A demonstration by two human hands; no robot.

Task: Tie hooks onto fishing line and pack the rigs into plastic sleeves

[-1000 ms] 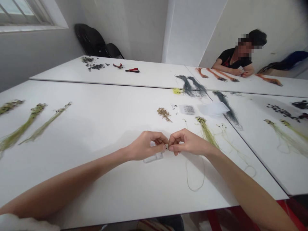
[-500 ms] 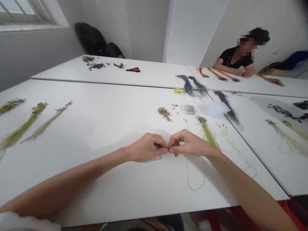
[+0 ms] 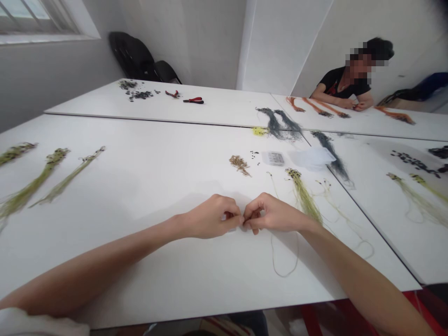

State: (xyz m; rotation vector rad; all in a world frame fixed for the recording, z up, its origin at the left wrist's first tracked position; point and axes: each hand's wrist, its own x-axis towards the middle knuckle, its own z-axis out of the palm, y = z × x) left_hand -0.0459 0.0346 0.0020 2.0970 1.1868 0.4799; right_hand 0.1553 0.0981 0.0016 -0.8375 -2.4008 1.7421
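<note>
My left hand [image 3: 219,217] and my right hand [image 3: 268,215] meet above the white table [image 3: 168,275], thumbs and forefingers pinched with the tips almost touching. Whatever sits between the fingertips is too small to name. A thin pale cord [image 3: 285,276] loops on the table below my right hand; whether it runs up into the fingers is hidden. Beyond the hands lies a heap of small gold-coloured wire pieces [image 3: 239,164], with a few tiny black bits [image 3: 255,154] beside it. A bundle of yellow-green strands [image 3: 303,193] with dark ends lies behind my right wrist.
More yellow-green bundles [image 3: 52,172] lie at left. Farther back are a clear small box [image 3: 275,159], a white sheet [image 3: 313,157], dark strand bundles [image 3: 273,122] and red-handled pliers [image 3: 194,100]. A person [image 3: 345,91] sits across, near orange bundles [image 3: 317,106].
My right hand has dipped slightly and its wrist has turned a little, the fingers curling closer to the left fingertips. My left hand stays almost in place.
</note>
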